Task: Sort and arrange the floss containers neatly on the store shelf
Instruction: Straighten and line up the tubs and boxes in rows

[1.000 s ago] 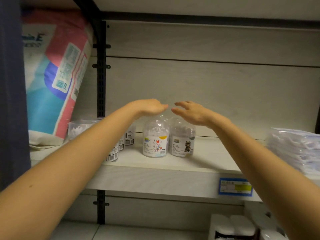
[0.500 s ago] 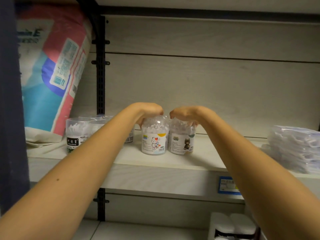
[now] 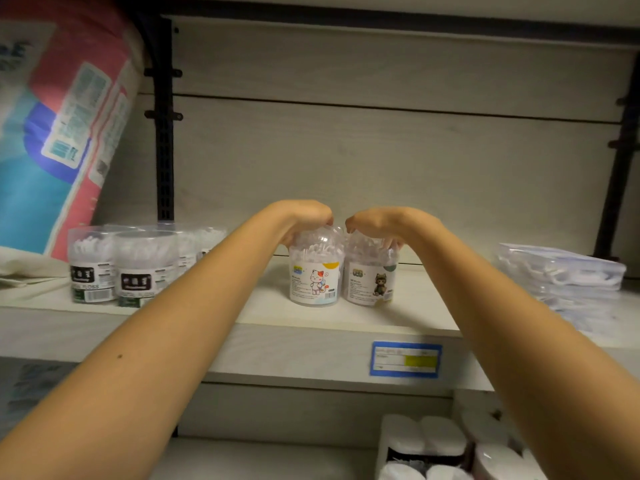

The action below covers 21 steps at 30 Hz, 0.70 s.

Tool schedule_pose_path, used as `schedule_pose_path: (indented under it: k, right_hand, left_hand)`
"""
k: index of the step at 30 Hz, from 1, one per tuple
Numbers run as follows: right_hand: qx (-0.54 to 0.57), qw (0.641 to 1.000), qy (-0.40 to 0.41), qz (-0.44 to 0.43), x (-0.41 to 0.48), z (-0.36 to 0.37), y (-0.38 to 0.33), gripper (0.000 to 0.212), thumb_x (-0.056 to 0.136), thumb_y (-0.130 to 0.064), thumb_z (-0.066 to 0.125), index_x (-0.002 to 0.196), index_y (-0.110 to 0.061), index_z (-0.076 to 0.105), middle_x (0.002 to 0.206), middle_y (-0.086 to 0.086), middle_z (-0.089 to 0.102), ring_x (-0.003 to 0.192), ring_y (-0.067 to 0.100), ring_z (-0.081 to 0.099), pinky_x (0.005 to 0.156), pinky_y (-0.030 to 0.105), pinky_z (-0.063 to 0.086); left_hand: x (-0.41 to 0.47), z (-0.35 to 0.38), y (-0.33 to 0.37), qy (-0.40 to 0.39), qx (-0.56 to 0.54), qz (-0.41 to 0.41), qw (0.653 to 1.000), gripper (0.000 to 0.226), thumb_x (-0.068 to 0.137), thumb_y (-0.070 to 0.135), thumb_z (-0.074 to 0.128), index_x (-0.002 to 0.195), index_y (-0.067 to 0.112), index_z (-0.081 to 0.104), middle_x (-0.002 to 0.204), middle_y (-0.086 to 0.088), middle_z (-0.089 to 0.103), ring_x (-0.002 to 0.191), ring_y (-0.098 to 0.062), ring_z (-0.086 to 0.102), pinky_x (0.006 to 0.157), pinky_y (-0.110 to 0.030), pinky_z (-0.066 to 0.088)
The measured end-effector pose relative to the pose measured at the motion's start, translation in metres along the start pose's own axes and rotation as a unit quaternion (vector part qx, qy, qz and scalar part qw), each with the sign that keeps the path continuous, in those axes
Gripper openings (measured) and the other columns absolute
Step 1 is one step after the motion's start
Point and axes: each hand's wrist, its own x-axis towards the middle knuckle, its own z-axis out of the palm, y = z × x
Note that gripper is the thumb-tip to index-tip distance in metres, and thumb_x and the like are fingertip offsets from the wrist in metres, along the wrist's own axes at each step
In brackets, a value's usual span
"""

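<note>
Two clear domed floss containers stand side by side on the pale shelf [image 3: 311,337]. The left one, the cat-label container [image 3: 313,282], has my left hand [image 3: 304,216] clamped over its dome. The right one, the dark-kitten-label container [image 3: 369,284], is gripped from above by my right hand [image 3: 384,225]. Both containers rest upright on the shelf and nearly touch. Further left, a group of several clear black-label floss tubs [image 3: 138,268] stands near the shelf front.
A big pink and blue soft package [image 3: 59,133] leans at the far left. Stacked clear plastic packets [image 3: 561,271] lie at the right. A blue price tag [image 3: 405,358] sits on the shelf edge. White rolls [image 3: 426,441] fill the lower shelf at the right.
My hands hovered open above the two containers a second ago; they have since dropped and closed on the domed lids. The view has shifted slightly, showing more black-label tubs.
</note>
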Motion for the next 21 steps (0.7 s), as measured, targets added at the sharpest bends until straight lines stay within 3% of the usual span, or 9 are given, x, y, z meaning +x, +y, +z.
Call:
schedule_pose_path:
  k: [3, 5, 10, 13, 14, 16, 18, 21]
  right_hand:
    - [-0.008, 1.000, -0.001, 0.007, -0.004, -0.011, 0.026, 0.048, 0.097, -0.031, 0.031, 0.138, -0.008, 0.038, 0.147, 0.018, 0.036, 0.126, 0.039, 0.044, 0.094, 0.041, 0.041]
    - [-0.007, 1.000, -0.003, 0.011, -0.006, -0.018, 0.042, 0.049, 0.097, -0.032, 0.032, 0.139, -0.008, 0.036, 0.148, 0.019, 0.034, 0.126, 0.040, 0.044, 0.095, 0.042, 0.042]
    - [-0.013, 1.000, 0.003, 0.000, -0.008, -0.030, 0.068, 0.048, 0.098, -0.030, 0.030, 0.139, -0.007, 0.036, 0.147, 0.019, 0.035, 0.126, 0.039, 0.043, 0.092, 0.039, 0.041]
    - [-0.028, 1.000, -0.001, -0.012, -0.008, -0.032, 0.073, 0.048, 0.099, -0.032, 0.027, 0.138, -0.006, 0.037, 0.146, 0.019, 0.036, 0.128, 0.037, 0.042, 0.094, 0.039, 0.040]
    - [-0.034, 0.999, -0.002, -0.016, -0.008, -0.032, 0.074, 0.049, 0.099, -0.033, 0.026, 0.139, -0.006, 0.037, 0.147, 0.018, 0.036, 0.129, 0.037, 0.041, 0.095, 0.039, 0.039]
    - [-0.058, 0.998, -0.003, -0.032, -0.009, -0.033, 0.075, 0.051, 0.100, -0.036, 0.024, 0.141, -0.007, 0.034, 0.149, 0.016, 0.033, 0.132, 0.034, 0.038, 0.101, 0.039, 0.036]
    - [-0.116, 0.989, 0.027, -0.092, -0.003, -0.036, 0.076, 0.050, 0.100, -0.036, 0.024, 0.143, -0.010, 0.033, 0.151, 0.012, 0.031, 0.136, 0.030, 0.033, 0.108, 0.038, 0.030]
    - [-0.137, 0.964, 0.159, -0.166, -0.004, -0.043, 0.073, 0.041, 0.097, -0.037, 0.035, 0.128, -0.019, 0.053, 0.135, 0.011, 0.053, 0.122, 0.032, 0.049, 0.103, 0.040, 0.040]
  left_hand:
    - [0.000, 0.022, 0.019, -0.004, 0.000, 0.005, 1.000, 0.021, 0.095, 0.018, 0.036, 0.109, 0.008, 0.048, 0.101, -0.011, 0.050, 0.093, -0.026, 0.056, 0.080, -0.041, 0.047]
    - [0.000, 0.035, 0.031, -0.004, 0.002, 0.005, 1.000, 0.016, 0.095, 0.017, 0.035, 0.095, 0.009, 0.049, 0.091, -0.009, 0.050, 0.080, -0.023, 0.054, 0.074, -0.039, 0.045]
    - [-0.001, 0.057, 0.052, 0.008, -0.005, 0.006, 1.000, 0.016, 0.095, 0.017, 0.035, 0.106, 0.009, 0.043, 0.105, -0.012, 0.047, 0.087, -0.024, 0.051, 0.085, -0.043, 0.047]
    - [-0.002, 0.060, 0.055, 0.015, 0.005, -0.004, 1.000, 0.017, 0.095, 0.019, 0.036, 0.104, 0.009, 0.046, 0.104, -0.010, 0.050, 0.078, -0.021, 0.051, 0.077, -0.039, 0.046]
    - [-0.003, 0.060, 0.055, 0.013, 0.011, -0.005, 1.000, 0.020, 0.095, 0.020, 0.036, 0.108, 0.010, 0.047, 0.110, -0.010, 0.051, 0.085, -0.022, 0.053, 0.078, -0.039, 0.046]
    - [-0.002, 0.060, 0.056, 0.012, 0.050, 0.002, 0.999, 0.035, 0.096, 0.022, 0.035, 0.127, 0.011, 0.044, 0.136, -0.014, 0.044, 0.116, -0.029, 0.049, 0.094, -0.043, 0.043]
    - [0.001, 0.058, 0.056, 0.043, 0.121, 0.042, 0.991, 0.042, 0.098, 0.023, 0.031, 0.137, 0.007, 0.040, 0.148, -0.013, 0.035, 0.132, -0.029, 0.038, 0.105, -0.039, 0.034]
    - [-0.002, 0.050, 0.052, 0.189, 0.194, 0.156, 0.950, 0.036, 0.097, 0.026, 0.034, 0.117, 0.007, 0.058, 0.127, -0.015, 0.057, 0.118, -0.034, 0.051, 0.098, -0.036, 0.042]
